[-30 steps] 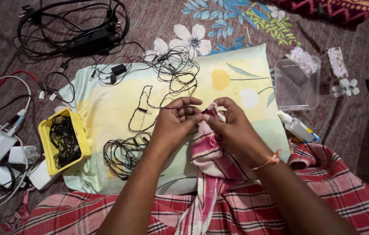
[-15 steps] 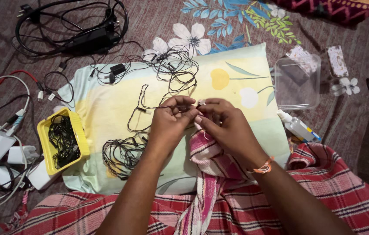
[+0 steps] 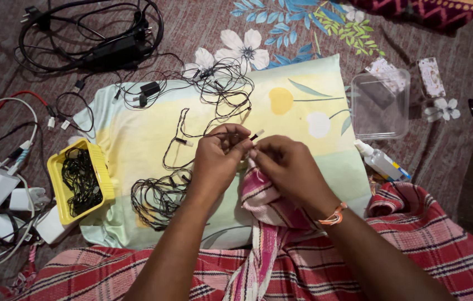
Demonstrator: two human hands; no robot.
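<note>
1. While both hands meet over the middle of the pillow (image 3: 303, 111), the left hand (image 3: 220, 159) is curled nearly shut, thumb and forefinger pinching a thin black cable (image 3: 192, 134) close to its small connector end (image 3: 255, 134). The right hand (image 3: 286, 167) is likewise closed to a pinch, fingertips touching the same cable end just beside the left thumb.

2. Risk, as I judge it — the cable trails back from the pinch into a loose snarl (image 3: 220, 83) near the pillow's far edge. A firm pull from the hands could tighten that snarl into a knot rather than free the strand.

3. Second risk — a separate coiled bundle (image 3: 155, 198) lies just beside the left wrist. A forearm sweep could drag it off the pillow or hook a loop of it.

4. Third risk: the strand is very fine, and the connector is small. Bending it sharply between two pinches could kink the wire at the plug joint. Whether the joint is already strained I cannot tell; the fingers hide it.

5. Look of the cable: thin, black, matte, limp; it lies in slack curves on the pale yellow-green pillow cover, with small dark inline pieces along its run.

6. Surroundings: yellow tray (image 3: 96, 161) holding more black wire sits at the pillow's left edge; white chargers (image 3: 8, 195) farther left; clear plastic box (image 3: 381, 103) at the pillow's right edge, well apart from the hands.
</note>
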